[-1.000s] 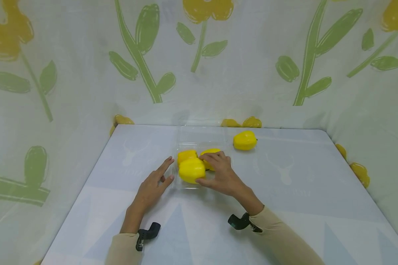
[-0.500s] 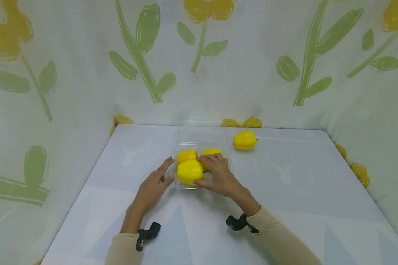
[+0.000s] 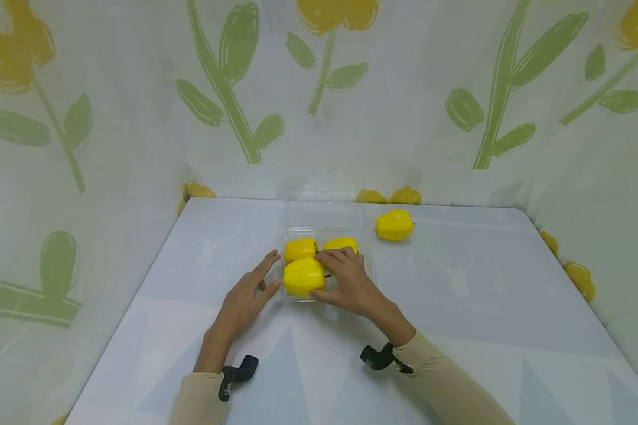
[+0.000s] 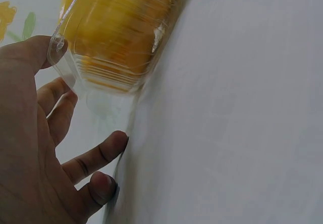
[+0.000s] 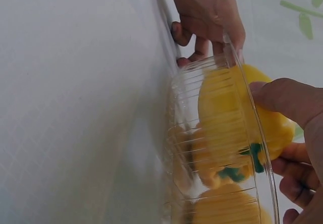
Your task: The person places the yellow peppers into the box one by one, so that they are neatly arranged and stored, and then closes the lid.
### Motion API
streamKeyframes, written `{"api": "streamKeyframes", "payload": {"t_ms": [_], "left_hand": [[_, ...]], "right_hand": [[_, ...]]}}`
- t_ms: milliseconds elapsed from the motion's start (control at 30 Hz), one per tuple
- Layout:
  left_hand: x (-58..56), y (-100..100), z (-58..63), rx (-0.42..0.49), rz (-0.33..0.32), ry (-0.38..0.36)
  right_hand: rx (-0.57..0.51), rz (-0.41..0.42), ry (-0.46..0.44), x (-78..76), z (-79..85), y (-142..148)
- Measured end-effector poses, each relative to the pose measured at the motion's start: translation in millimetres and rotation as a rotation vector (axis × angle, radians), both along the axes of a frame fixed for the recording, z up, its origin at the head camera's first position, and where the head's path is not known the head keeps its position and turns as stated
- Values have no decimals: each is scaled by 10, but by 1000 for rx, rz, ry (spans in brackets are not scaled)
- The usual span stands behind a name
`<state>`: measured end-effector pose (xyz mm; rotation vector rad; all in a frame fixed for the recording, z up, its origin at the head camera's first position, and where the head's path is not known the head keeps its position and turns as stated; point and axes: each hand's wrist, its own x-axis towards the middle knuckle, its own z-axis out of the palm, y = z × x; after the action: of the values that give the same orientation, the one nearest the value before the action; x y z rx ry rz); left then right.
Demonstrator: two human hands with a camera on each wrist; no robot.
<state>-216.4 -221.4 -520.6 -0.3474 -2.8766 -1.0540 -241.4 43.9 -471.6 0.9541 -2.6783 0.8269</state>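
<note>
pepper (image 3: 302,277) lies between fingers (image 5: 283,97) of the right hand (image 3: 350,283).

Pale patterned tbl (image 3: 457,342) carries open clear plastic box (image 3: 324,217) &, near its R side, 1 yellow pepper (image 3: 395,225).

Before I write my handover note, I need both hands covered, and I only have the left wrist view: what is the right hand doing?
Observer: The right hand grips the near pepper between its thumb and fingers.
Operator: Thanks. Is any pepper lying outside the box?
Observer: Yes, one loose pepper lies on the table, toward the back and to the right of the box.
</note>
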Motion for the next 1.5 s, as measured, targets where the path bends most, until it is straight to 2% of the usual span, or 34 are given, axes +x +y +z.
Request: {"api": "streamKeyframes", "payload": {"t_ms": [700,1500], "left_hand": [[-11,10,17,-11,7,-4],[38,-6,41,1,16,-7]], "right_hand": [[10,41,12,-27,16,40],[113,65,-40,-14,77,42]]}}
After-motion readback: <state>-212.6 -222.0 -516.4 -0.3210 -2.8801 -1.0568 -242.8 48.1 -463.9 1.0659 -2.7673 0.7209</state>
